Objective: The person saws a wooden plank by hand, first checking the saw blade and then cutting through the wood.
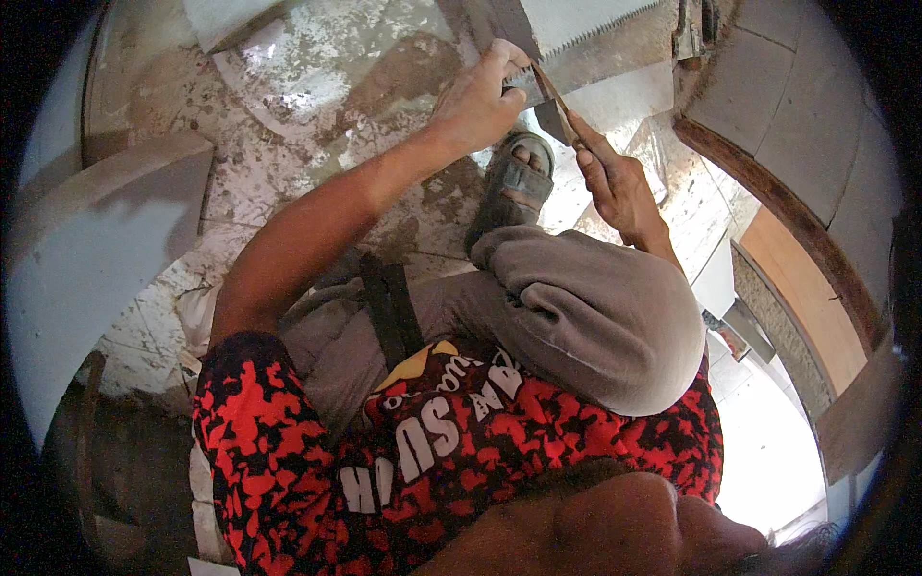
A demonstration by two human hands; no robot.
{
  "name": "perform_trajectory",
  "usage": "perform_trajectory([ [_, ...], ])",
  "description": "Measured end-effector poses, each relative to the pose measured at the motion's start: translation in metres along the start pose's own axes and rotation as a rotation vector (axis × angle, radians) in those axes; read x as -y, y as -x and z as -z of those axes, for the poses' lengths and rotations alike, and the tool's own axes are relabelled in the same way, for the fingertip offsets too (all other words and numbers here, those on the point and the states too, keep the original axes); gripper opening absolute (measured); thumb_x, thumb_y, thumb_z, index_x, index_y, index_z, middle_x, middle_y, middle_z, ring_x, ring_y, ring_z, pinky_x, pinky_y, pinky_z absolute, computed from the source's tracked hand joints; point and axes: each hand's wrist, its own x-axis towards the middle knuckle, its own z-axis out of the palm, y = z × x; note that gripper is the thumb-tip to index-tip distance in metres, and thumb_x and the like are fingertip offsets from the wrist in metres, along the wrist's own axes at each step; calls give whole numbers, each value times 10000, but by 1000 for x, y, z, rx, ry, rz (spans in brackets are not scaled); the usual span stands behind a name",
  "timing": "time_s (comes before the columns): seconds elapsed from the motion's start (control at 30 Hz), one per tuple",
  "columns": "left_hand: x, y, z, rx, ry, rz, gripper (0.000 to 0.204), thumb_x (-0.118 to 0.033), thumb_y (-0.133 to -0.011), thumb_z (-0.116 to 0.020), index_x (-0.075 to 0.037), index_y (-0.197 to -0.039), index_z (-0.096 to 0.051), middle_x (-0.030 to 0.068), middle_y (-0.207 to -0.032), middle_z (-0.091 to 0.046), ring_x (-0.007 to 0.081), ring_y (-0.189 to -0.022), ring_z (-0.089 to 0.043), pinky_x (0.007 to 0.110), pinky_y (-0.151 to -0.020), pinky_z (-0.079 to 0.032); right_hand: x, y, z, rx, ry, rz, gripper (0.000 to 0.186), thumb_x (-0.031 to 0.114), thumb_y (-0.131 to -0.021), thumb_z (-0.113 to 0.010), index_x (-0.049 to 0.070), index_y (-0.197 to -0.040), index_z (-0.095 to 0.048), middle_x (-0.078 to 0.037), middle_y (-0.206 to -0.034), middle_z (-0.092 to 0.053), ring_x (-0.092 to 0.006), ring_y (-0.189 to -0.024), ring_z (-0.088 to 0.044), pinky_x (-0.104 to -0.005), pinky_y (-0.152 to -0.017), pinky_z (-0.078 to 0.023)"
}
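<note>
A toothed saw blade [615, 46] lies at the top right, its row of teeth facing the far side. Across its left end runs a slim, tapered brown file [549, 88]. My right hand [619, 187] is closed round the file's near end, thumb along it. My left hand [480, 101] has its fingers closed at the far tip, beside the blade. Whether the file touches the teeth is hard to make out. A small dark flat piece [551, 119] sits just below the blade, between my hands.
My sandalled foot [514, 187] is close below my hands, and my bent knee [600, 317] rises at the right. A metal fitting [688, 36] is at the blade's right end. Pale boards [106, 278] stand at the left; a brown-edged ledge [768, 178] curves along the right. The floor [317, 106] is stained.
</note>
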Motion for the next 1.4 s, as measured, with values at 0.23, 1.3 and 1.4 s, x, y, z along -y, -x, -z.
perform_trajectory([
  [0.23,16,-6,-8,8,9,-26,418,-109,-839,-579,-27,-1226,-444,201,-1161,-600,279,-934,-647,385,-800,-521,29,-41,10,-12,-4,55,467,432,-996,-421,267,-1434,-413,-241,-956,-675,-435,-909,-651,-469,-821,-510],
  [1.3,13,-7,0,18,30,45,430,-100,-845,-585,-6,-1242,-448,184,-1155,-595,238,-982,-615,341,-786,-521,14,-45,4,-74,206,152,500,335,-989,-510,219,-1459,-387,-192,-996,-693,-347,-850,-691,-420,-722,-535],
  [1.4,13,-5,-3,8,75,-50,417,-98,-847,-588,-20,-1234,-452,182,-1147,-600,222,-921,-618,346,-760,-525,5,-20,9,-107,33,121,503,393,-993,-473,230,-1460,-383,-199,-972,-690,-351,-843,-685,-421,-742,-531],
])
